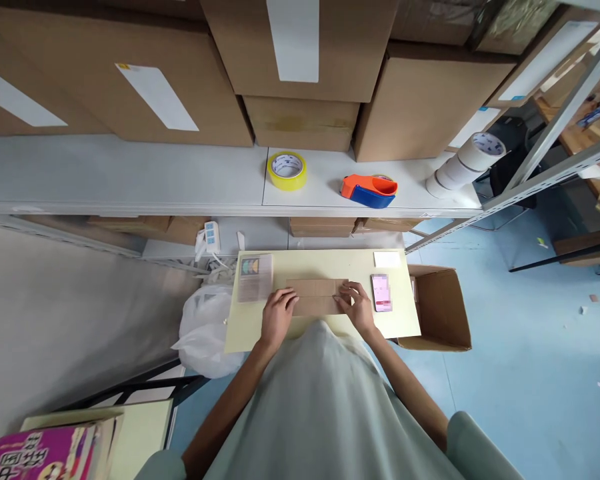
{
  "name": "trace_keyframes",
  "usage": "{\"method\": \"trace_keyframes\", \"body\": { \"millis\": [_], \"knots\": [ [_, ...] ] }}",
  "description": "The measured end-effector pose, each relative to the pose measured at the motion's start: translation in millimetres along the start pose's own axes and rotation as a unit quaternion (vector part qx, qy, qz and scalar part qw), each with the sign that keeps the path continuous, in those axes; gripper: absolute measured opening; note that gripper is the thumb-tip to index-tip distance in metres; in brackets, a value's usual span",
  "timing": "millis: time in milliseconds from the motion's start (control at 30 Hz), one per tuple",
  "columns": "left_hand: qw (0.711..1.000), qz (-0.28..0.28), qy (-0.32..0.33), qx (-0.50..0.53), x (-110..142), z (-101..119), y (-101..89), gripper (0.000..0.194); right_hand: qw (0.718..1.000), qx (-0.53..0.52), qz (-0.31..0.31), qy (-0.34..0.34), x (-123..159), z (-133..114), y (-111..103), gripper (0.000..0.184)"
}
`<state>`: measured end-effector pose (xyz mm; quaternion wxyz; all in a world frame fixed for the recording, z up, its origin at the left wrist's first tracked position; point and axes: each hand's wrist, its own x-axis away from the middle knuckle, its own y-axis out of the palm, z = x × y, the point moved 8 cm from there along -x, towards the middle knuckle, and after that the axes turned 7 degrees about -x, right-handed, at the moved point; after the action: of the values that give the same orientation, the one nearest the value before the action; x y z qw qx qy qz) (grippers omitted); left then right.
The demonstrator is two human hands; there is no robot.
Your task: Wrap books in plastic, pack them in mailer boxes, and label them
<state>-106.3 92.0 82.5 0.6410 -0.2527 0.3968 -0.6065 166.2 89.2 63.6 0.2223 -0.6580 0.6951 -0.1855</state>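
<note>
A flat brown piece of cardboard (316,297) lies on the pale yellow table (260,331) in front of me, with a seam running across its middle. My left hand (279,313) grips its left end, fingers bent together at the edge. At the right end, my right hand (356,308) pinches the cardboard between thumb and fingers near the seam. Just beyond the right hand lies a phone (381,293) with a pink screen. To the left of my left hand is a clear plastic packet (255,279) with a coloured picture on it.
A grey shelf (180,177) holds large cartons, yellow tape (287,171), an orange-blue tape dispenser (369,191) and stacked white rolls (465,167). An open carton (440,308) stands right of the table. A white plastic bag (206,333) hangs left; books (45,453) lie lower left.
</note>
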Motion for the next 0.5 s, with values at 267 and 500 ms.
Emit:
{"method": "trace_keyframes", "body": {
  "millis": [267,500],
  "knots": [
    [0.999,-0.004,-0.048,0.024,-6.1,-7.7,2.4,0.016,0.999,0.007,0.049,0.011,-4.9,1.1,15.6,0.020],
    [0.983,0.029,-0.109,0.146,-4.7,-31.2,2.9,0.036,0.998,-0.050,0.037,-0.014,0.3,5.5,4.9,0.024]
  ]
}}
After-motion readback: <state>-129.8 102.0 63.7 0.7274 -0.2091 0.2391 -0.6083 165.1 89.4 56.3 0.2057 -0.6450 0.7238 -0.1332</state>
